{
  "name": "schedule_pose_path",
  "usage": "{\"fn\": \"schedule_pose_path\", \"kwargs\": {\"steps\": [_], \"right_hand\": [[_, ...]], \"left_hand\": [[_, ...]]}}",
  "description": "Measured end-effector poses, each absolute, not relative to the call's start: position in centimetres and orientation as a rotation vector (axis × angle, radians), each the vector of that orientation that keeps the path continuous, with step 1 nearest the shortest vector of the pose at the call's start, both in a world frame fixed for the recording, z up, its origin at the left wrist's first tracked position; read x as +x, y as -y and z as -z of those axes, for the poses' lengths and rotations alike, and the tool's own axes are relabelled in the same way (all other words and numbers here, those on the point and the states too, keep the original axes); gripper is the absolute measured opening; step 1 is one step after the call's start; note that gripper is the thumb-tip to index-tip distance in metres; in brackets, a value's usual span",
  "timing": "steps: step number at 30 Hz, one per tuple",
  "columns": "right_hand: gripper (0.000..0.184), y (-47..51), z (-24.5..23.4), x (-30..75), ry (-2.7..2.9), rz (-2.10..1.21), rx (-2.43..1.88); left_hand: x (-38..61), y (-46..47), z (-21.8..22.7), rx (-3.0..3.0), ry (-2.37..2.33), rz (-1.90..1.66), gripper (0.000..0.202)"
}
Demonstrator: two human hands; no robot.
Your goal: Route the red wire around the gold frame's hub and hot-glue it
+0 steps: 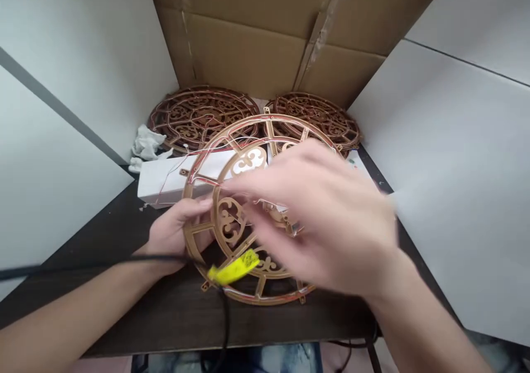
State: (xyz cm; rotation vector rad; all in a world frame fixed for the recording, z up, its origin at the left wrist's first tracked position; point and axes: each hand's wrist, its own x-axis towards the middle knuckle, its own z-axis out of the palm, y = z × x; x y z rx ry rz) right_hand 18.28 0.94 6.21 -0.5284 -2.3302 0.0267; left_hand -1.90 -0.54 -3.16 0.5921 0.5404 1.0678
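Note:
A round gold openwork frame (232,218) with scroll patterns and thin red wiring along its ribs stands tilted on the dark table (174,312). My left hand (174,232) grips its left rim, thumb on the front. My right hand (318,218) is blurred by motion in front of the frame's middle, fingers stretched toward the left. Whether it holds anything I cannot make out. A yellow tag (234,268) on a black cable (124,261) hangs at the frame's lower left.
Two stacks of similar dark round frames (199,116) (318,116) lie at the back before a cardboard box (265,36). A white carton (165,179) and crumpled white paper (144,143) sit behind the held frame. White panels close in both sides.

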Motion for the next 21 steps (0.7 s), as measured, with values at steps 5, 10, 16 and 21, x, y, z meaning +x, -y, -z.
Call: {"fn": "schedule_pose_path", "kwargs": {"steps": [5, 10, 16, 21], "right_hand": [[0.016, -2.9, -4.7, 20.5, 2.196, -0.154, -0.521], [0.021, -4.0, -3.3, 21.1, 2.260, -0.098, -0.725], [0.036, -4.1, -2.1, 21.4, 2.305, -0.077, -0.807], [0.026, -3.7, -2.1, 20.7, 2.316, -0.100, -0.871]], "left_hand": [[-1.8, 0.5, 3.1, 0.656, -0.469, -1.031, 0.028], [-1.9, 0.5, 2.9, 0.669, -0.452, -1.028, 0.029], [-1.6, 0.5, 2.7, 0.687, -0.456, -1.013, 0.031], [-1.7, 0.5, 2.8, 0.713, -0.437, -1.014, 0.028]]}}
